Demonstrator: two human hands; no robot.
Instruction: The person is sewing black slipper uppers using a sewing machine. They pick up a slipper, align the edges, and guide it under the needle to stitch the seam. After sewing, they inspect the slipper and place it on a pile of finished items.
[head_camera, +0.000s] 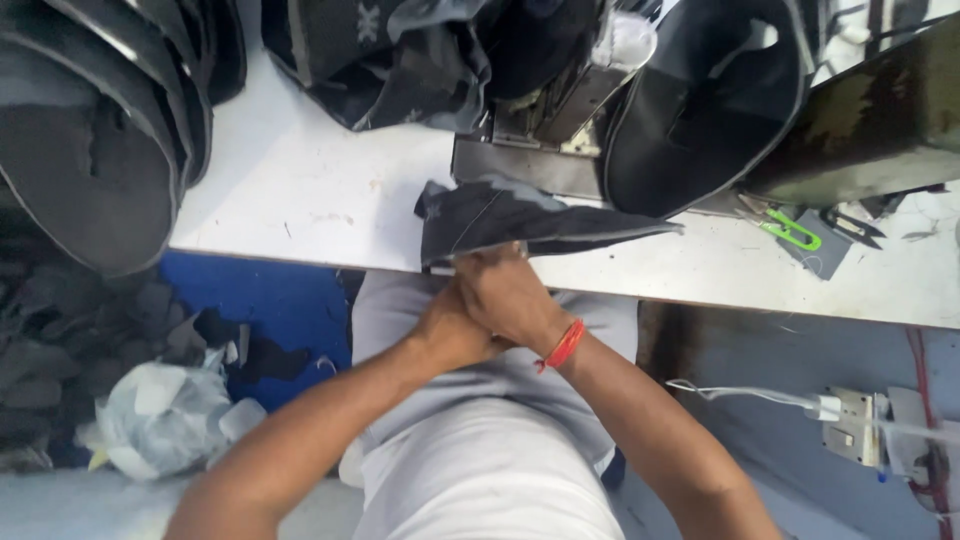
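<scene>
Dark grey denim, a folded piece with a pale stitched seam, lies at the near edge of the white worktop, its tapered end pointing right along that edge. Both of the person's hands meet at the cloth's near hem. The right hand, with a red thread band on its wrist, lies uppermost, its fingers curled closed over the hem at the worktop's lip. The left hand is tucked beneath and behind it; how far its fingers are closed, or whether they hold the cloth at all, cannot be told, since the right hand covers them.

Just behind the cloth stands a metal sewing machine base, with heaps of dark garments at the far edge. A stack of black curved panels hangs over the left corner. Green-handled thread snips lie towards the right side of the worktop, well apart from the hands.

As a judgement: the cloth is gripped only at its hem, right on the lip, so a sharp tug could drag it off the near edge into the lap, or undo the fold and skew the seam line. Its far corner sits close to the machine base and could snag there.
</scene>
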